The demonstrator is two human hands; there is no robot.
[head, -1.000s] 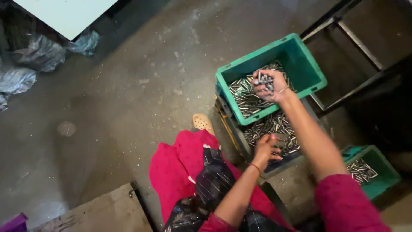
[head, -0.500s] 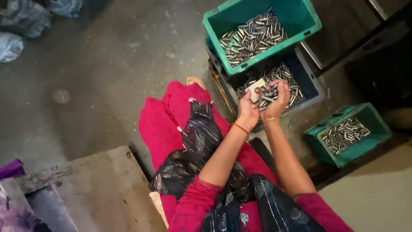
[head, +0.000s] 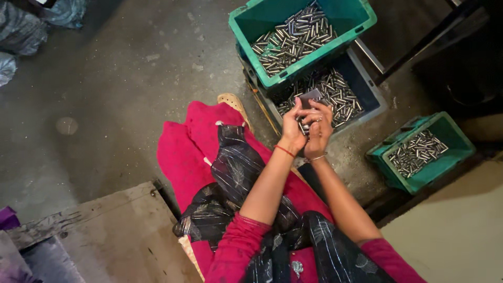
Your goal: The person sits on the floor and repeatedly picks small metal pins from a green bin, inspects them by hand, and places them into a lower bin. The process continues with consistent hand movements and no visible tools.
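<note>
Both hands meet above my lap, over the near edge of a dark blue crate (head: 367, 107) of small metal pins. My left hand (head: 292, 127) holds a small flat grey gauge block (head: 309, 97) upright. My right hand (head: 318, 132) presses against it, fingers curled around a few metal pins; how many is hidden. A green crate (head: 301, 39) of the same pins sits stacked on the blue one's far side. A smaller green crate (head: 422, 152) with pins stands on the floor to the right.
I sit on a grey concrete floor (head: 115, 78) in pink and dark patterned clothes. A wooden board (head: 115, 230) lies at lower left. Crumpled plastic bags (head: 21, 31) lie at the top left. A dark metal frame (head: 435, 36) stands behind the crates.
My right hand came back from the upper green crate with pins and joined my left hand at the gauge block. The view has dropped toward my lap.
</note>
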